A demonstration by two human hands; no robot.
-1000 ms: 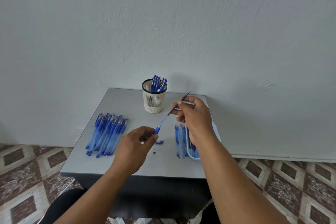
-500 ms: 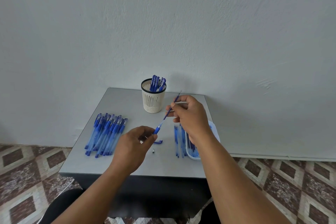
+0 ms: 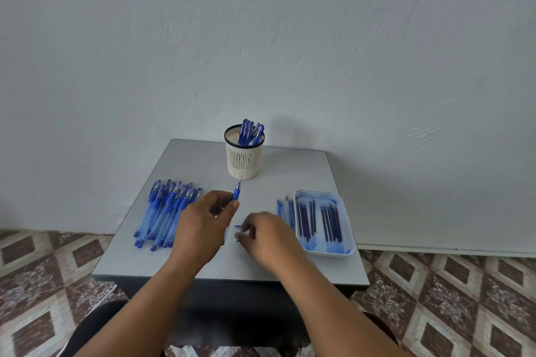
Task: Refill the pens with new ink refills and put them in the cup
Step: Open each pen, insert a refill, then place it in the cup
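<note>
- Step in hand, as I judge it: closing up one pen (image 3: pixel 237 193), refill tip showing, gripped in the left hand (image 3: pixel 203 222) above the table (image 3: pixel 290 165).
- Right hand (image 3: pixel 268 236) reaches for the small parts; its grip is hard to make out.
- Next: fit them, then drop the pen into the cup (image 3: pixel 244 158).

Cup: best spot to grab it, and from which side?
Grip the cup around its ribbed side wall, coming level from the front or right, where the table is bare. It stands upright, and pens stick out above the rim, so a top-down grab would likely hit them. The left hand, holding a pen, sits just in front, so the right side looks easier.
</note>
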